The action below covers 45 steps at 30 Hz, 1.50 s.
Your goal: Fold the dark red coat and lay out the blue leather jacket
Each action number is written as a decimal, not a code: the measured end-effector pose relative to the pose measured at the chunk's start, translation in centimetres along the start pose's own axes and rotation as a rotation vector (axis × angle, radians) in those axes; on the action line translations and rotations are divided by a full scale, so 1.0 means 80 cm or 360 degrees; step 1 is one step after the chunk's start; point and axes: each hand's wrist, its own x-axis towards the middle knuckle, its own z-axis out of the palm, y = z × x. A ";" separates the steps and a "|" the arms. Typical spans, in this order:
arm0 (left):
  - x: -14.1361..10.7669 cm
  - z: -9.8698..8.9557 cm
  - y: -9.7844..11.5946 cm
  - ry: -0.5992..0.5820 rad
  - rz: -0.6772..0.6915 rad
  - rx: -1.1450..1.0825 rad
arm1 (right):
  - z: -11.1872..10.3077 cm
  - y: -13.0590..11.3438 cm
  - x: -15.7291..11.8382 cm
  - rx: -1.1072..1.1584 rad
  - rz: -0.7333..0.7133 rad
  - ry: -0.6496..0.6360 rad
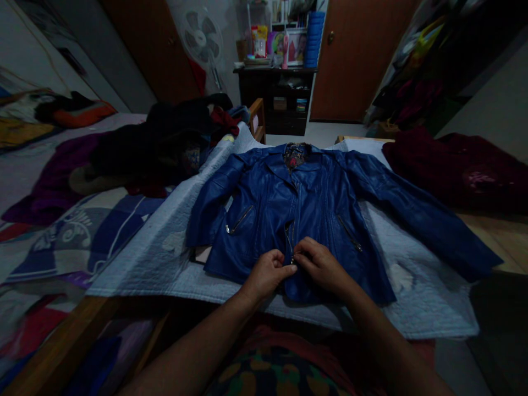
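A blue leather-look jacket (264, 214) lies front up, its collar away from me and both sleeves spread outward. At the lower end of its front opening, my left hand (270, 270) pinches the jacket's edge beside the zipper (290, 236). Close against it, my right hand (317, 263) has its fingertips closed at the metal zipper end. The exact part under the fingers is partly hidden. Above my hands the two front edges are slightly parted. A zipped pocket (240, 219) shows on each side of the jacket.
A pale blue quilted cloth (165, 264) covers the table under the jacket. Dark clothes (152, 143) are heaped at the left, and a maroon garment (457, 170) lies at the right. A fan (201, 37) and a dark cabinet (274, 102) stand at the back.
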 end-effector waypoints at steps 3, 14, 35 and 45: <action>0.000 0.001 0.001 0.0015 0.0000 -0.0008 | 0.002 0.003 0.001 0.0111 -0.0004 -0.0002; -0.003 0.002 0.003 0.0096 0.0176 0.0168 | 0.010 0.007 0.003 0.0250 0.0082 0.0116; -0.005 -0.007 0.002 -0.0071 0.0335 0.0356 | 0.024 0.013 0.006 0.0196 0.0079 0.0291; -0.013 -0.025 0.021 -0.0209 0.0385 0.0692 | 0.012 0.008 0.002 0.0308 0.0164 0.0145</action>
